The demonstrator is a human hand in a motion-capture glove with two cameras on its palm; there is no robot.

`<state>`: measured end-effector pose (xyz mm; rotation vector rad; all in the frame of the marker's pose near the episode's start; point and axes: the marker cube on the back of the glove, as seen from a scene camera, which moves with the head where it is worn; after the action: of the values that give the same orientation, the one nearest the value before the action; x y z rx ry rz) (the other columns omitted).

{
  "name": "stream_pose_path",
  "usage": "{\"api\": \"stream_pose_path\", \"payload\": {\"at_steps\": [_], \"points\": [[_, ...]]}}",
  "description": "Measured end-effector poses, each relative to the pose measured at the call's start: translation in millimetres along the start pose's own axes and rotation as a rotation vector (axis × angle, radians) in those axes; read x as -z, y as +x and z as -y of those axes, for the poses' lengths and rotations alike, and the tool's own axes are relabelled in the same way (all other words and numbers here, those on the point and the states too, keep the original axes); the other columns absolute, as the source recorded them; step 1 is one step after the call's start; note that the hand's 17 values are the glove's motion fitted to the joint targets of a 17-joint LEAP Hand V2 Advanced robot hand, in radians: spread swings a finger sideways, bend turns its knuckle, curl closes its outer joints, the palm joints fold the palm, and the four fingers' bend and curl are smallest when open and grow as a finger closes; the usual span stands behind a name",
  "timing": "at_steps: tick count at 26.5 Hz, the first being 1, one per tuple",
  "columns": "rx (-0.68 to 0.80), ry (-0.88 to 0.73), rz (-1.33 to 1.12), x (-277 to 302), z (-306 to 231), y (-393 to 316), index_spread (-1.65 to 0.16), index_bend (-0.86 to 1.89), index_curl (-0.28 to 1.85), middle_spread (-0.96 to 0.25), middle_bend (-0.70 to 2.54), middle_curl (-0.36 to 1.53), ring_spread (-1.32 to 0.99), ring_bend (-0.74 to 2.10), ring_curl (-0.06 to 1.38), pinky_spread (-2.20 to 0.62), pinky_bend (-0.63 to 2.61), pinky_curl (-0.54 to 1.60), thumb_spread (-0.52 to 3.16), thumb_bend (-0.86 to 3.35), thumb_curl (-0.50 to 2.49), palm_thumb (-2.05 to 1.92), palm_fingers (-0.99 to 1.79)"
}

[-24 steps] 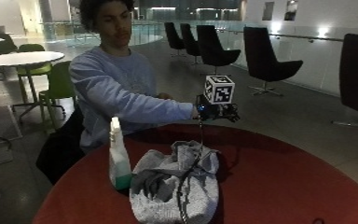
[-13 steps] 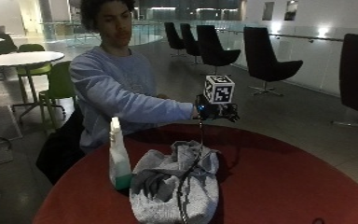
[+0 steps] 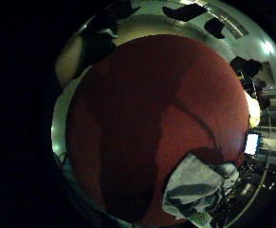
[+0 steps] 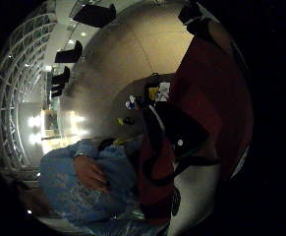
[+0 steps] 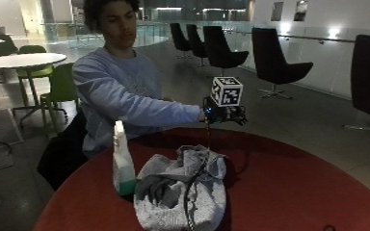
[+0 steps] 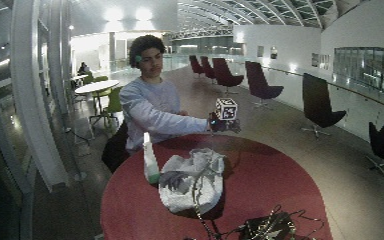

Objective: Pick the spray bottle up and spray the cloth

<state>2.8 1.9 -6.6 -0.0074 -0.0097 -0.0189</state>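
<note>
Spray bottle (image 5: 123, 161) stands upright near the left edge of the round red table (image 5: 287, 192), crumpled grey cloth (image 5: 182, 192) just beside it on the right, and the gloved right hand (image 5: 225, 114) hangs above the table's far edge, holding nothing, finger state unclear.

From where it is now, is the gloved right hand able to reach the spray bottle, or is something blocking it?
Probably yes. The right hand hangs above the table, holding nothing. The spray bottle stands upright beside the cloth, with nothing over it, so its top and neck look free.
</note>
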Motion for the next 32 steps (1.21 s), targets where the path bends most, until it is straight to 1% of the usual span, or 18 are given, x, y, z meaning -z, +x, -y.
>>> {"api": "stream_pose_path", "payload": {"at_steps": [11, 18, 25, 30, 32], "points": [[-0.002, 0.014, -0.006, 16.1, -6.0, 2.5, -0.39, 0.15, 0.28, -0.04, 0.33, 0.32, 0.02, 0.27, 0.25, 0.21, 0.19, 0.26, 1.14, 0.12, 0.22, 0.56, 0.61], [-0.011, 0.006, -0.071, 45.1, -33.6, 13.8, -0.39, 0.15, 0.29, -0.04, 0.32, 0.33, 0.01, 0.26, 0.26, 0.21, 0.18, 0.27, 1.16, 0.08, 0.24, 0.58, 0.61], [-0.030, 0.004, -0.173, 99.7, -85.8, 44.0, -0.39, 0.15, 0.29, -0.04, 0.31, 0.35, 0.01, 0.26, 0.27, 0.21, 0.18, 0.28, 1.17, 0.05, 0.25, 0.59, 0.61], [-0.125, 0.057, -0.257, 160.1, -147.7, 91.4, -0.39, 0.14, 0.29, -0.05, 0.31, 0.36, 0.01, 0.26, 0.28, 0.20, 0.18, 0.29, 1.17, 0.03, 0.26, 0.60, 0.62], [-0.157, 0.083, -0.254, 184.3, -174.7, 113.9, -0.39, 0.14, 0.29, -0.05, 0.31, 0.36, 0.00, 0.27, 0.28, 0.20, 0.19, 0.29, 1.17, 0.02, 0.26, 0.60, 0.63]]}}
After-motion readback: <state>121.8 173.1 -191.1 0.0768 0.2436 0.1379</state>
